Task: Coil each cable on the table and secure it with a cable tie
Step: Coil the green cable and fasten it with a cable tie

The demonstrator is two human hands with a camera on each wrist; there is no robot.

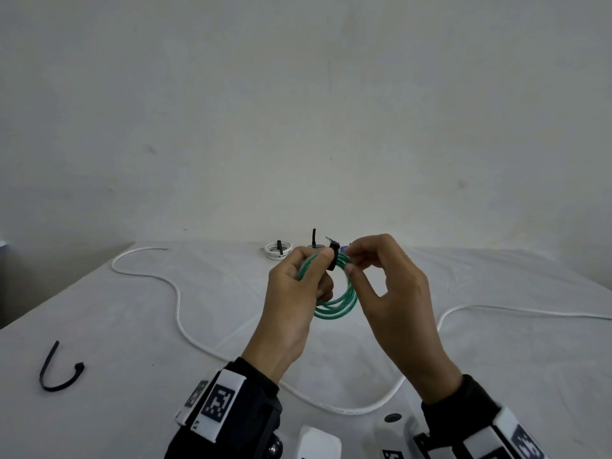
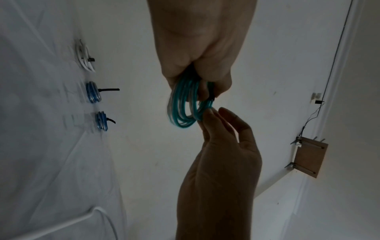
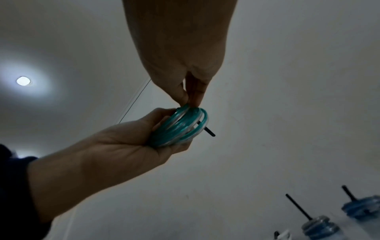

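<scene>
Item: green cable coil (image 1: 334, 293), held above the table (image 1: 132, 326), my left hand (image 1: 294, 299) curled round its rim, black cable tie (image 1: 333, 258) wrapped over its top — my right hand (image 1: 387, 276) pinches the strands just beside the tie. Risk: if either grip loosens, the loops could spring apart. Unclear — whether the tie is locked; my fingers hide its head.

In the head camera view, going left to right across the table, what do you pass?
Loose black cable tie → uncoiled white cable → tied white coil → left hand → green coil → right hand.
</scene>
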